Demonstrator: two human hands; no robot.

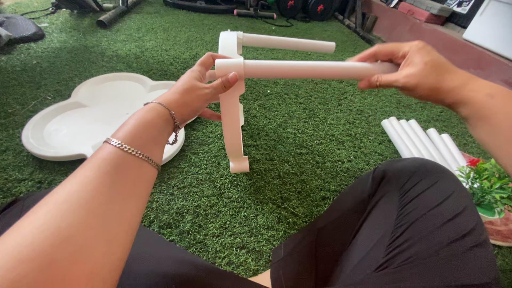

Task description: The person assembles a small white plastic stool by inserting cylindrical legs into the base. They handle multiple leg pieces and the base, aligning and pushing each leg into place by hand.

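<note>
My left hand (200,90) grips a white plastic shelf tray (232,125) that stands on its edge on the green turf. A white tube (288,42) sticks out sideways from a socket at the tray's top. My right hand (413,69) holds the far end of a second white tube (304,70), whose other end sits in a socket under my left thumb. Two chain bracelets circle my left wrist.
A second cloud-shaped white tray (85,120) lies flat at the left. Several loose white tubes (424,140) lie at the right beside a plastic plant (488,184) on a package. My black-clad knee (394,213) fills the foreground. Gym gear lines the back.
</note>
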